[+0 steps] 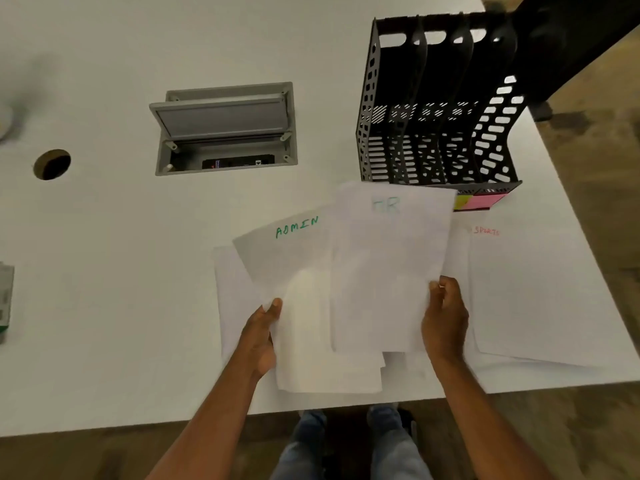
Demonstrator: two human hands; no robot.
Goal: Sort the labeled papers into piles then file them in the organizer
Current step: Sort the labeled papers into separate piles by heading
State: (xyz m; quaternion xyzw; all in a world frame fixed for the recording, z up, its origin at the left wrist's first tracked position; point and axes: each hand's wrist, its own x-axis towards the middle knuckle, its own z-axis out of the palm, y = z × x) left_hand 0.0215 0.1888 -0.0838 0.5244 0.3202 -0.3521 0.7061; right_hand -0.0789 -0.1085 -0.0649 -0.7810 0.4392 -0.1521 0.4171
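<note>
My left hand [261, 336] grips a stack of white papers whose top sheet reads ADMIN [277, 258] in green. My right hand [445, 315] pinches the right edge of a sheet marked HR [388, 258] in blue, which overlaps the ADMIN stack. A sheet labeled SPORTS [533, 292] in red lies flat on the table to the right. Another white sheet [225, 289] lies under the held stack at the left. The black organizer [440, 109] with several upright slots stands behind the papers, its slots holding no paper.
Pink and yellow sticky notes [479, 201] sit at the organizer's front base. An open grey cable box [225, 128] is sunk in the white table [121, 271], with a round grommet hole [52, 164] to its left. A green and white box [5, 299] sits at the left edge.
</note>
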